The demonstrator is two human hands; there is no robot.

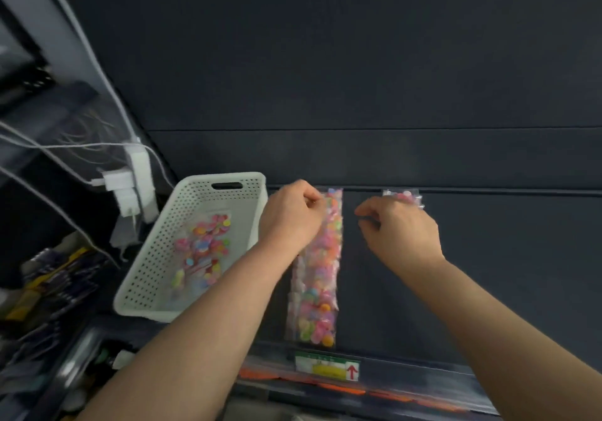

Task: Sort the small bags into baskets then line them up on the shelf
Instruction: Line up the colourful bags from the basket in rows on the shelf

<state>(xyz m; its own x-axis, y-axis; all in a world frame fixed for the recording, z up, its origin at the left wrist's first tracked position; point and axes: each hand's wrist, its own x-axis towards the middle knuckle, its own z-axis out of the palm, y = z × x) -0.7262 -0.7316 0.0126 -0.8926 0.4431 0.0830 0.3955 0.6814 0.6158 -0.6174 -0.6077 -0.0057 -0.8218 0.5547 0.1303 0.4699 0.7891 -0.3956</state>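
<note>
Dark shelf surface fills most of our view, and on it, straight ahead of us, lies the strip of small bags, running from the front edge to the back.

Our left hand pinches the strip's far end with curled fingers. Our right hand is curled over a separate small bag just to the right. We cannot tell whether it actually grips that bag.

The white basket stands tilted just left of the strip, with loose bags already inside.

We judge the main risk to be the strip's length. Lifted by one end, it could swing, catch the basket rim and tip the already leaning basket. It could also tear where the bags join and spill them. Beyond the basket, chargers and their cables hang near enough to snag.
</note>
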